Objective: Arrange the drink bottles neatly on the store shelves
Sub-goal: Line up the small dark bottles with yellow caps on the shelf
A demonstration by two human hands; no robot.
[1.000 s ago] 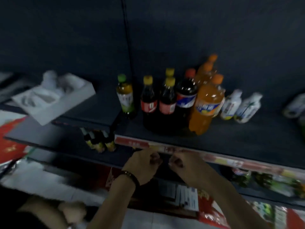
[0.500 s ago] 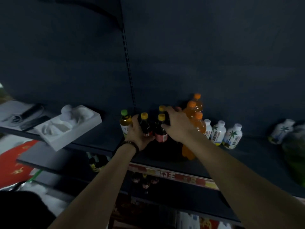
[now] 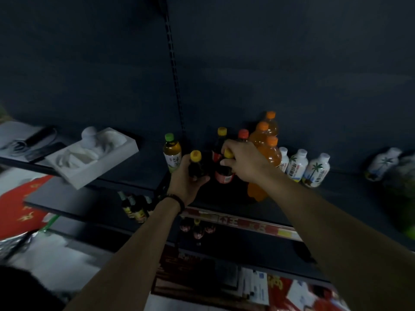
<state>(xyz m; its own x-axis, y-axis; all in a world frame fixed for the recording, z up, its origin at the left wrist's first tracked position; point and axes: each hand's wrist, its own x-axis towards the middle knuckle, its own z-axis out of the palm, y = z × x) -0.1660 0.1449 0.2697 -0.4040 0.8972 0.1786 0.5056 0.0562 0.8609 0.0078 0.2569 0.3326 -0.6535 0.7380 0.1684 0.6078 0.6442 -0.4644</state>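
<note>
Head view, left hand: the left hand [image 3: 187,180], at the centre of the frame, has its fingers wrapped round the body of a small dark plastic bottle with a yellow cap [image 3: 195,163].
Head view, right hand: the right hand [image 3: 243,161] is clamped from above on the neck of a second dark bottle with a yellow cap and red label [image 3: 224,176], just right of the first.
Where they are: both are near the front of the dark metal shelf [image 3: 336,194]. I cannot tell whether either is lifted.
Neighbours: a green-capped amber tea bottle [image 3: 171,153] is to the left and tall orange soda bottles [image 3: 268,151] are to the right. White palm-print bottles [image 3: 316,170] are further right.
Also there: a white moulded tray [image 3: 94,160] is at centre left.
Step in hand: probably gripping the two matching bottles to line them up.
Next move: it calls for setting them upright side by side, labels outward, without knocking the bottles standing close behind.
</note>
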